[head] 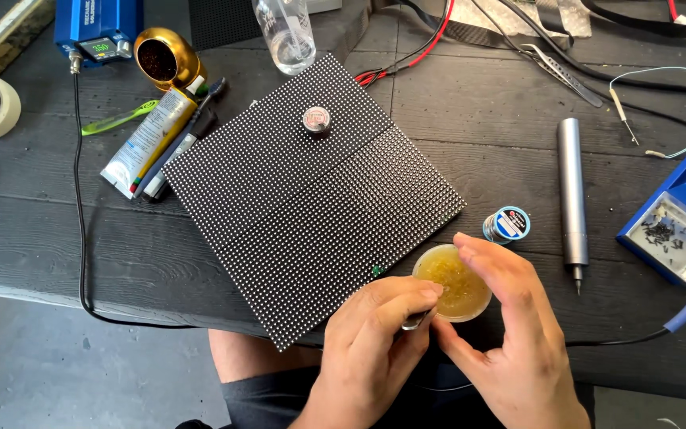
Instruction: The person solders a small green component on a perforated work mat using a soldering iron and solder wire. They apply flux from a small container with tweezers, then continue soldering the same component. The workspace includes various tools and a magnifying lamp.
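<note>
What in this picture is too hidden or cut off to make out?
Head view:
- Metal tool: only its tip shows; the left hand covers the rest.
- Jar of yellow paste: near wall hidden by the right hand.
- Clear bottle: top cut off by the upper edge.

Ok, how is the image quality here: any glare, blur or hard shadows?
Head view: even daylight and soft shadows on the dark table; the LED panel stays sharp; mild glare on the gold holder and clear bottle; both hands, left hand and right hand, look slightly soft.
</note>
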